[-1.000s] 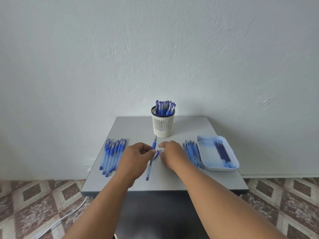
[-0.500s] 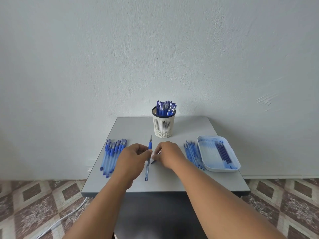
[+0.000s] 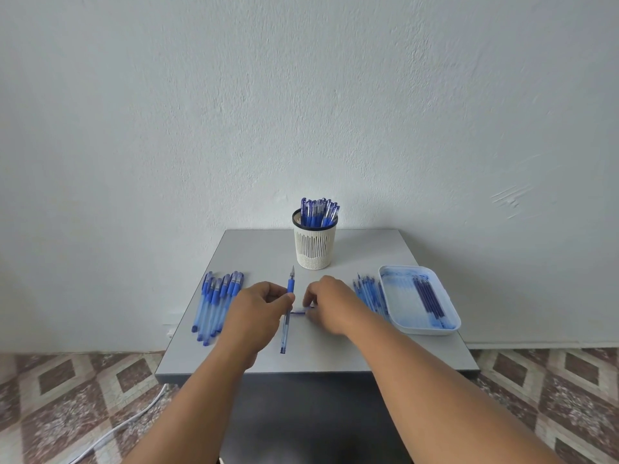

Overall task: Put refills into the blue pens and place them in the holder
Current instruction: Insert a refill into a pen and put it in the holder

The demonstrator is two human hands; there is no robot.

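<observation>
My left hand [image 3: 259, 308] pinches a blue pen [image 3: 287, 321] near its grip; the pen points its tip toward the holder and its tail toward me. My right hand [image 3: 330, 301] rests on the grey table [image 3: 335, 349] with its fingers curled on a small pen cap [image 3: 299, 311] lying crosswise beside the pen. The white slotted holder [image 3: 315, 244] stands at the table's back middle with several capped blue pens [image 3: 320, 212] in it. A white tray [image 3: 435, 324] at the right holds several dark refills [image 3: 427, 296].
A row of several capped blue pens [image 3: 217, 303] lies at the table's left. Several uncapped pen bodies [image 3: 368, 293] lie between my right hand and the tray. A white cable [image 3: 134, 420] runs over the patterned floor at the lower left.
The pen in my left hand has straightened and shifted a little to the left. My right hand has moved slightly right and now has the cap showing at its fingertips.
</observation>
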